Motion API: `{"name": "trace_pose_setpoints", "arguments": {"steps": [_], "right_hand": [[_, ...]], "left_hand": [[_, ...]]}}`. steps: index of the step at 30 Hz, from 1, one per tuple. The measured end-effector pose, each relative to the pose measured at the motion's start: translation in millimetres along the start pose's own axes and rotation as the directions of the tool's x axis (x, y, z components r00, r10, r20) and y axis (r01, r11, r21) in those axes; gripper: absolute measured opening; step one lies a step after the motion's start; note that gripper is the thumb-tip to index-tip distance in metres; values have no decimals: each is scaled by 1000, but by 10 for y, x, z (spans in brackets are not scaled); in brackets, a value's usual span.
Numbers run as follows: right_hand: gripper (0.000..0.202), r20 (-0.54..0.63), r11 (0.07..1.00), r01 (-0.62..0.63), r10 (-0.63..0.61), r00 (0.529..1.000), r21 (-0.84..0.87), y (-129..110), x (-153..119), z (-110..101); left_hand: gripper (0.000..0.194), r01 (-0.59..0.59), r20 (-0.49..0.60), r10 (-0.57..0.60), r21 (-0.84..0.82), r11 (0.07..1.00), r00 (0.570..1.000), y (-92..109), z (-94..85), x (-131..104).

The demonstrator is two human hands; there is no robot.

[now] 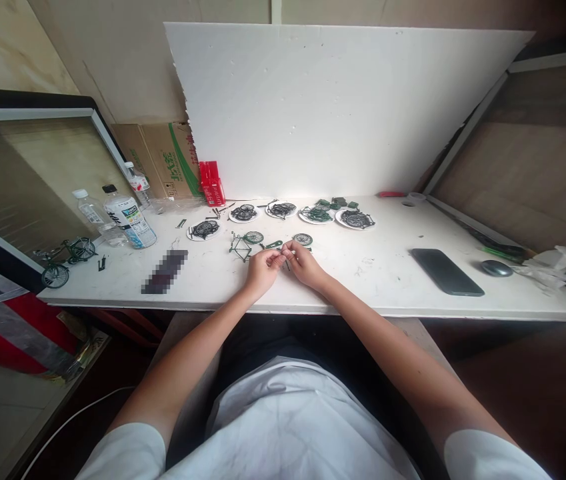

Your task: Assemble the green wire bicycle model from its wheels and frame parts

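Observation:
My left hand (263, 272) and my right hand (305, 266) meet above the white table, fingertips pinched together around a small part. That part is mostly hidden by the fingers, so its kind cannot be made out. Just left of my left hand lies a green miniature bicycle frame (239, 247), with a spoked toy wheel (253, 237) behind it. A second spoked wheel (303, 239) lies right behind my right hand. Beyond the fingers is a small dark green part (273, 245).
Paper plates of dark bicycle parts stand behind, one plate (190, 233) at the left. An assembled miniature bicycle (69, 259), bottles (131, 219) and a blurred dark patch (165, 272) are at left. Right are a black slab (447, 271) and a mouse (497, 268). A white board (343, 107) stands behind.

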State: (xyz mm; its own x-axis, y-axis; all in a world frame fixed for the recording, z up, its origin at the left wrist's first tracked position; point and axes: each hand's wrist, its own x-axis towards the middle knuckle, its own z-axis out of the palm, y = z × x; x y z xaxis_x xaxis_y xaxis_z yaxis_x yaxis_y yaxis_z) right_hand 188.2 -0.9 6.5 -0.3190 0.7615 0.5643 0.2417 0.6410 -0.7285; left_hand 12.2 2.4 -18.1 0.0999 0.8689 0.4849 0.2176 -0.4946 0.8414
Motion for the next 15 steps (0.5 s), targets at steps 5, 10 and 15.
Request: {"name": "trace_pose_setpoints", "arguments": {"steps": [5,10,15], "right_hand": [[37,7,1000,0,0,1000,12,-10,-1,-3],[34,19,995,-17,15,1000,102,-49,14,-24],[34,51,985,-43,34,998,170,-61,35,-53]], "left_hand": [[29,-1,1,1,-7,1000,1000,13,-2,-1],[28,-13,8,13,18,1000,1000,48,-7,-3],[24,-46,10,46,63,997,999,114,-20,-16]]}}
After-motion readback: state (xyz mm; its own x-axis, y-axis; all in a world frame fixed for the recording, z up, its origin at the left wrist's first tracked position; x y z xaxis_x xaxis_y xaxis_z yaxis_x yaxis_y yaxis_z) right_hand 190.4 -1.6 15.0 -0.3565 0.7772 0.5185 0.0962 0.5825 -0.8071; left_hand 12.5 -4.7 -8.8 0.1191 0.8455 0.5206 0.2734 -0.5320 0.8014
